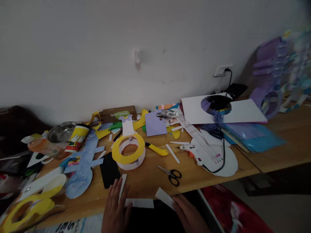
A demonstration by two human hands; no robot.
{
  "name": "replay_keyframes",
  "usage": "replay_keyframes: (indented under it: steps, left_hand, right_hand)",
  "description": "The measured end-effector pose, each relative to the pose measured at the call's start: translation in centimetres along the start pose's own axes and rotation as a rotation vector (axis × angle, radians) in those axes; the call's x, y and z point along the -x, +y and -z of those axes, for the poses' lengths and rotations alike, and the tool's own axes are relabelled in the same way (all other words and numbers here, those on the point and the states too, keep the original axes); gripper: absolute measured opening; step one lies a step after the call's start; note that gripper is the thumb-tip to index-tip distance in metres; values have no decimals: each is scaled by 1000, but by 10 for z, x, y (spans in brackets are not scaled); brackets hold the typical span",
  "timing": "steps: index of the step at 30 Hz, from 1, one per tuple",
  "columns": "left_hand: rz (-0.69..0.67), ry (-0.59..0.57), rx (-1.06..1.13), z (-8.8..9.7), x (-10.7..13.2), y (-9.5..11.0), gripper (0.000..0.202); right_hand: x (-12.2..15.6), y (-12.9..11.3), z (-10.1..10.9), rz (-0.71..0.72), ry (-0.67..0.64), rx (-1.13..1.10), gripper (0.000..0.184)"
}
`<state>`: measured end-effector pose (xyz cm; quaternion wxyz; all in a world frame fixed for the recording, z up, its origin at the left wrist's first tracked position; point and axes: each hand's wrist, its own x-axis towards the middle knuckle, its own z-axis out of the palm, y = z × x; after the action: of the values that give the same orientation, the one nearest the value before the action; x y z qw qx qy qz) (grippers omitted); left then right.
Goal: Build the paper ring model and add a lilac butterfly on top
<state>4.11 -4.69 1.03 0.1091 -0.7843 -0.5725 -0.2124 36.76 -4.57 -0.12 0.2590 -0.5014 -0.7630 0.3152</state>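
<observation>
My left hand [116, 208] lies flat at the table's near edge, fingers stretched out, its side touching a white paper strip [140, 203]; another narrow white strip [122, 185] lies by its fingertips. My right hand [187, 213] pinches a short white paper strip [164, 197] at the near edge. Black-handled scissors [171, 174] lie just beyond the right hand. A yellow paper ring on a white band [128, 150] sits farther back, with a black card [109, 170] left of it.
A wooden table [148, 181] is littered with paper scraps, a yellow cutter [156, 149], a white glue gun [193, 150] with black cord, a yellow cup [77, 138], a metal bowl [60, 131], a blue cutout [82, 165] and white sheets [240, 111]. Purple and blue paper craft [279, 77] leans at right.
</observation>
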Motion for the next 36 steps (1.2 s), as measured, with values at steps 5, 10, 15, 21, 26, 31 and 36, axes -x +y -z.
replay_keyframes:
  steps: [5,10,15,21,26,31,36]
  left_hand:
    - [262,207,139,14,-105,-28,43]
    - [489,-121,-3,-5,-249,-20,73]
    - [581,-487,-56,-49,-299,39,101]
    - [418,-506,-159,-64,-279,63,74]
    - [287,-383,-206,-30,-261,64,75]
    - [180,-112,-64,22,-241,39,81]
    - [50,91,259,86,-214,7,75]
  right_hand:
    - [-26,-8,-13,6,-53,285,63]
    - [-62,-20,-23,-94,17,459,66]
    - [-74,-23,-47,-90,86,558,60]
    - [-52,13,-24,-18,359,515,42]
    - [-54,59,78,-426,526,629,43]
    - [-81,86,114,-557,289,499,39]
    - [-101,90,112,-493,282,324,28]
